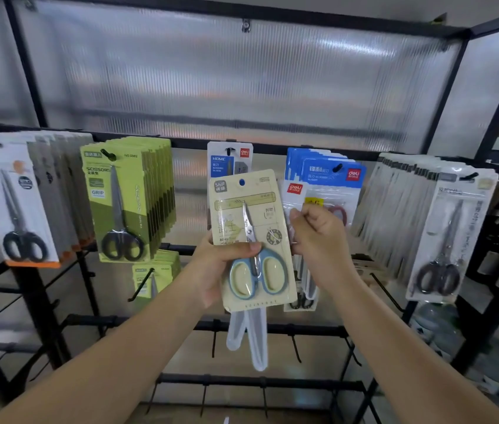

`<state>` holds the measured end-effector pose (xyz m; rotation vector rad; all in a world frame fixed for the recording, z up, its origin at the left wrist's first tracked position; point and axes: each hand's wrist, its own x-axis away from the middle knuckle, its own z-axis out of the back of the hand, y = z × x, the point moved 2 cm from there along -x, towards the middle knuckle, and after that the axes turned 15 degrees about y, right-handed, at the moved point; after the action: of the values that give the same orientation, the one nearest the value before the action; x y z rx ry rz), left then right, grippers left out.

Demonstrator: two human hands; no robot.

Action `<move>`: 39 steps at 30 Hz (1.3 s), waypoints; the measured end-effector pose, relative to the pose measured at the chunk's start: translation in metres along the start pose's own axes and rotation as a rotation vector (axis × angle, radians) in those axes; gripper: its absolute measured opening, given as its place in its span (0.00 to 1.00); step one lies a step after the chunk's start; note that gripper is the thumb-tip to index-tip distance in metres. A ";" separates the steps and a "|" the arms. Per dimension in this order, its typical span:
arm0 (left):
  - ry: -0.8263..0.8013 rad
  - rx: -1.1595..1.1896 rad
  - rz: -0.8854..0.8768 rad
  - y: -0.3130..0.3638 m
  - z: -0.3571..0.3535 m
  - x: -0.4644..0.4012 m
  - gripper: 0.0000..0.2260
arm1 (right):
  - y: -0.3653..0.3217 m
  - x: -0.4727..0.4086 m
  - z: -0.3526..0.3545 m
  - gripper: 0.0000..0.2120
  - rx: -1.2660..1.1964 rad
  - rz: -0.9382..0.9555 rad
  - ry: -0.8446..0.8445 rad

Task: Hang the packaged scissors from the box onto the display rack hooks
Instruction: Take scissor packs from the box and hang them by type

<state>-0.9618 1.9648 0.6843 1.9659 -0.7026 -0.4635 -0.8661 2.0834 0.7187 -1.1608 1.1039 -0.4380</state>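
My left hand (211,270) grips a cream card pack of blue-handled scissors (251,240) by its left edge, thumb across the front, held upright before the display rack (242,145). Clear plastic sleeves hang down behind and below that pack. My right hand (318,240) pinches a clear Deli pack with a red label (295,191) just to the right, its fingers curled over the pack's edge. A blue HOME pack (230,160) hangs on a hook right behind the cream pack. The box is not in view.
Filled hooks hold white-orange packs (13,203), green packs (126,197), blue Deli packs (330,172) and white packs (450,228). Bare black hooks (141,289) stick out on the lower rails (272,328). A translucent panel backs the rack.
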 end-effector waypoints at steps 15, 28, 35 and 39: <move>0.087 0.064 0.050 0.002 -0.009 -0.008 0.20 | -0.004 -0.022 0.043 0.24 0.110 0.431 0.328; 0.119 0.037 0.059 0.004 0.001 -0.009 0.18 | 0.004 -0.054 0.062 0.22 0.446 0.328 0.242; 0.112 0.041 0.072 0.008 0.002 -0.005 0.22 | -0.002 -0.028 0.052 0.21 0.483 0.433 0.422; 0.076 0.057 0.068 0.010 -0.007 -0.003 0.24 | 0.006 0.004 0.024 0.08 0.292 0.224 0.089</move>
<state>-0.9627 1.9677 0.6963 1.9956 -0.7387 -0.3291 -0.8447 2.0951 0.7114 -0.7591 1.1878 -0.4614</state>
